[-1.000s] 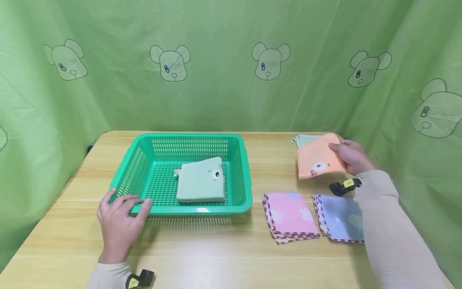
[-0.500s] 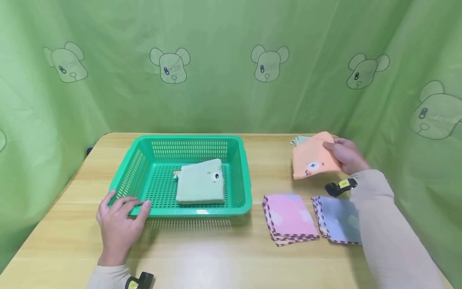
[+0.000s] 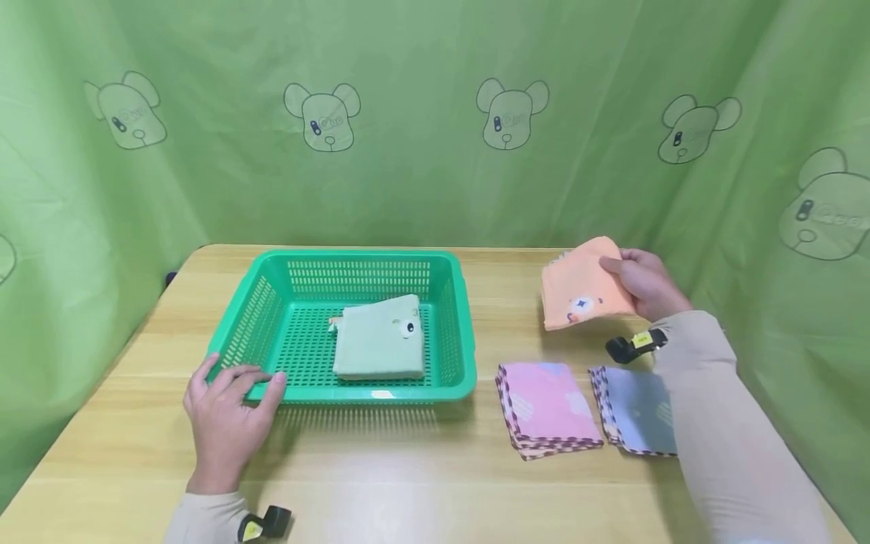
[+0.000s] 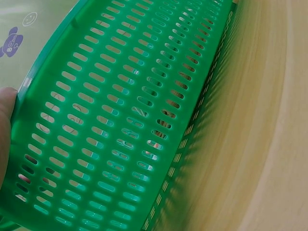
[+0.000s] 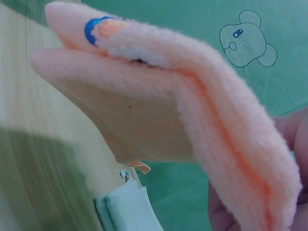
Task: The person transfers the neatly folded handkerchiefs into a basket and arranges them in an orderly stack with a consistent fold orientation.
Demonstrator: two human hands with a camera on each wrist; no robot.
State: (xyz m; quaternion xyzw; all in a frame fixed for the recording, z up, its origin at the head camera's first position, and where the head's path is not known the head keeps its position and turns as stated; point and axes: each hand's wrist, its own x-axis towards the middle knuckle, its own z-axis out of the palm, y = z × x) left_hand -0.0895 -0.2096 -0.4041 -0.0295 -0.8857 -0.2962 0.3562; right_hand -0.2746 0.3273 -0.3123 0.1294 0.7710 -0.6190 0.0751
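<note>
My right hand (image 3: 649,283) pinches a folded orange towel (image 3: 584,291) with an embroidered face, held above the table at the back right. In the right wrist view, its thick fluffy folds (image 5: 240,144) fill much of the frame. Behind it lies a pale green towel (image 5: 132,207), mostly hidden in the head view. My left hand (image 3: 227,419) rests on the front left corner of a green plastic basket (image 3: 464,332), fingers over the rim. Inside the basket sits a folded pale green towel (image 3: 377,344), an orange bit showing at its left edge.
A folded pink towel (image 3: 547,404) with a checked border lies on the wooden table (image 3: 381,476) right of the basket. Beside it is a blue towel (image 3: 632,408), partly covered by the right sleeve. A green curtain (image 3: 414,189) surrounds the table.
My right hand has moved the orange towel slightly left and upward, covering more of the green towel behind. The left hand and the basket keep their place.
</note>
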